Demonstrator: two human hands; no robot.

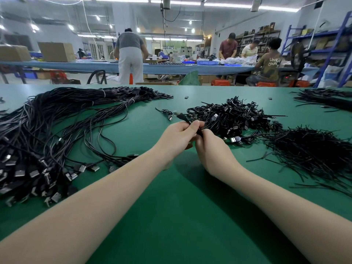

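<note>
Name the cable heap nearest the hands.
The heap of small coiled cables, just behind the right hand and left hand; the long cables and tie pile lie farther.

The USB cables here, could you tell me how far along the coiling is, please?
Done: a pile of coiled cables lies just ahead. In hand: the left hand and right hand grip one cable. Left: the large heap of straight cables on the left.

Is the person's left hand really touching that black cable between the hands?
Touching. The head view shows the left hand with fingers curled round the black cable, which sticks out above them; the right hand grips its lower part.
</note>
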